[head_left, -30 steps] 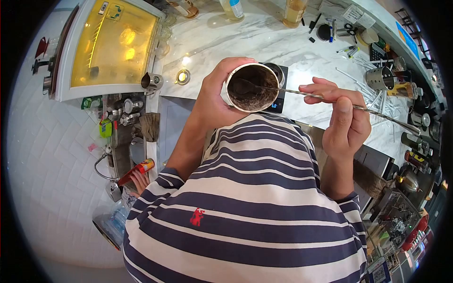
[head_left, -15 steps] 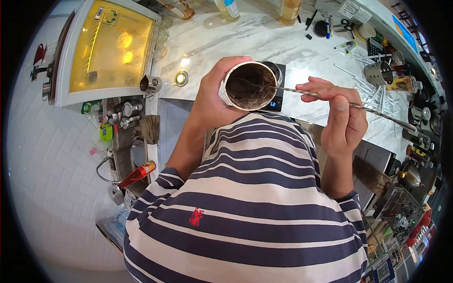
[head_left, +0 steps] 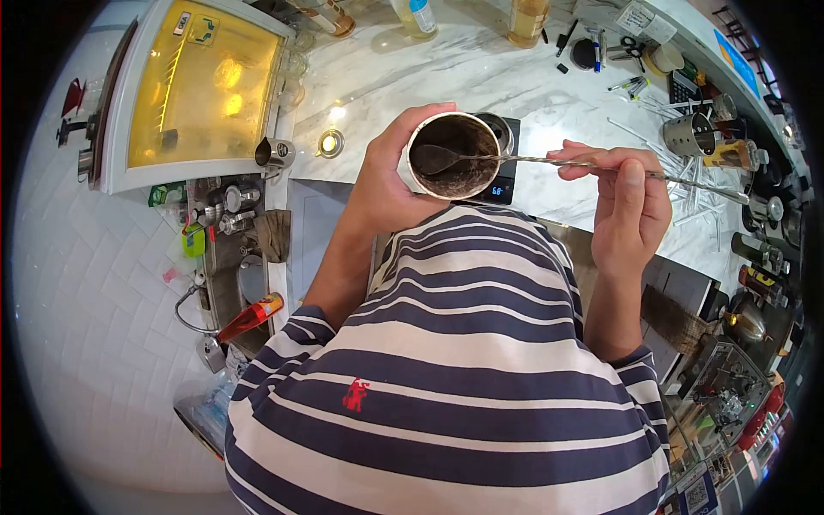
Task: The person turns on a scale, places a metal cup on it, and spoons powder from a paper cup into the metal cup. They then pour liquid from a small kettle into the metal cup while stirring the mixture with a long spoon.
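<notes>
My left hand (head_left: 388,167) is wrapped round a white-rimmed cup (head_left: 472,182), tilted so that its mouth faces me. Dark brown residue coats the inside wall. A long bar spoon (head_left: 532,160) with a twisted metal shaft is pinched in the fingers of my right hand (head_left: 625,193). The spoon's bowl, darkened with brown stuff, is inside the cup near its left wall. Partly hidden behind the cup is a black digital scale (head_left: 500,190) with a lit display, and a small clear vessel (head_left: 496,127) stands on it.
The marble counter (head_left: 386,77) carries bottles (head_left: 525,21) at its far side. To the right lie many scattered white straws (head_left: 687,176) beside a perforated metal holder (head_left: 689,133). A steel pitcher (head_left: 275,153) stands at the left by a yellow-lit cabinet (head_left: 206,86).
The spoon's bowl has come up into clearer view inside the cup, and its handle end has swung upward. My right hand has shifted slightly; the cup stays nearly in place.
</notes>
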Demonstrator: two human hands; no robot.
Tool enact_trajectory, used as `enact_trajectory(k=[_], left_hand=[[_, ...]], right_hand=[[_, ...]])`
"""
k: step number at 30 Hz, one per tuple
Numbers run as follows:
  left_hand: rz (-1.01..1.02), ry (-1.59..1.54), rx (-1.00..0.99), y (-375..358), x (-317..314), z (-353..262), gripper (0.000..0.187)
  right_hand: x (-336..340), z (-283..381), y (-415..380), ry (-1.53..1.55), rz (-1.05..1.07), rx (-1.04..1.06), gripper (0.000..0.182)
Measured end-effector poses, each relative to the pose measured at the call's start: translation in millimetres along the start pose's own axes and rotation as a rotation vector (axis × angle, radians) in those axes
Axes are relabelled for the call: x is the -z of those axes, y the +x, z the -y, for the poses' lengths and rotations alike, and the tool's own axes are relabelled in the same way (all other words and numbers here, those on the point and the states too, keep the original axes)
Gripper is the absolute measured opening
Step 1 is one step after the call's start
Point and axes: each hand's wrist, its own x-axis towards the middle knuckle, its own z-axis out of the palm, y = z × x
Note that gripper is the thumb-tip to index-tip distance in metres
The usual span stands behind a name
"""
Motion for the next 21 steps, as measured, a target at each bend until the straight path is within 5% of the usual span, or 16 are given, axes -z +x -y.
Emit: enact_trajectory(k=[10,21], left_hand=[[0.044,0.172,0.129,-3,13,23,0.088],[-0.197,0.129,0.233,-26,15,76,0.079]], right_hand=[[34,4,-6,0.125,-0.241,-0.03,0.032],[38,-31,-26,-0.323,-0.254,-0.168,0.032]])
